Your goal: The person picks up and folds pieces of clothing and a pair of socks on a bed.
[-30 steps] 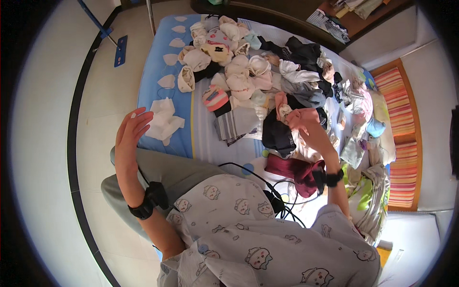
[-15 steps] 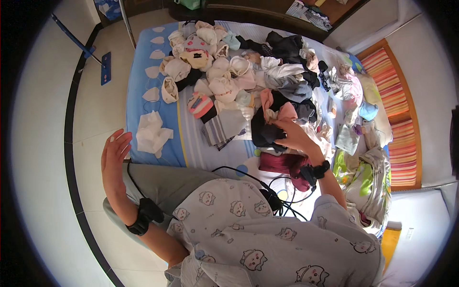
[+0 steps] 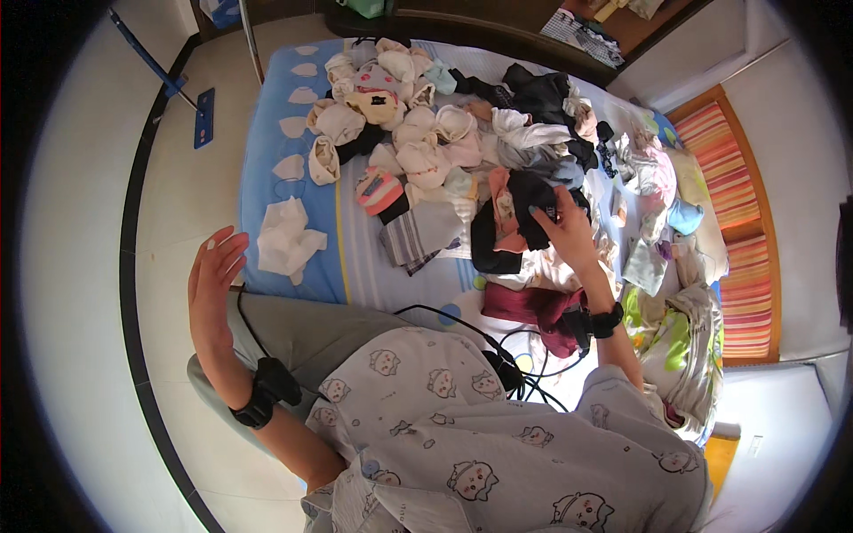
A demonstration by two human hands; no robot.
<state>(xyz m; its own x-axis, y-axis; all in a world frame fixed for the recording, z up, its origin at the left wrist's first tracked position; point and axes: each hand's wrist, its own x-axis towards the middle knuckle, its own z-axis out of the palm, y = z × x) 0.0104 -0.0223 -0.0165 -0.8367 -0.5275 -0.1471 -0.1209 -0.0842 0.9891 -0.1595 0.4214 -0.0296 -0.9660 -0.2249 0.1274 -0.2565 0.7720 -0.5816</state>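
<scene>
My left hand [image 3: 213, 271] hangs in the air off the bed's near left corner, fingers stretched out with nothing in them. Closest to it on the bed is a crumpled white cloth [image 3: 286, 238]. Over the clothes pile, my right hand [image 3: 570, 233] pinches a small black cloth item [image 3: 531, 200], whose exact kind I cannot make out. A salmon-pink cloth [image 3: 505, 213] and another black cloth [image 3: 494, 253] lie just left of it. Below my right wrist sits a dark red garment [image 3: 524, 304].
Heaped clothes, mostly white underwear [image 3: 418, 160], cover the bed [image 3: 364, 258]. Folded striped cloth [image 3: 418, 231] and a pink striped piece [image 3: 378, 191] lie left of my right hand. Black cables [image 3: 524, 377] coil beside my lap. A blue-handled mop [image 3: 203, 120] leans at the left wall.
My right hand has moved farther from me and slightly right, lifting the black cloth item over the pink one. The left hand stays nearly where it was, still open.
</scene>
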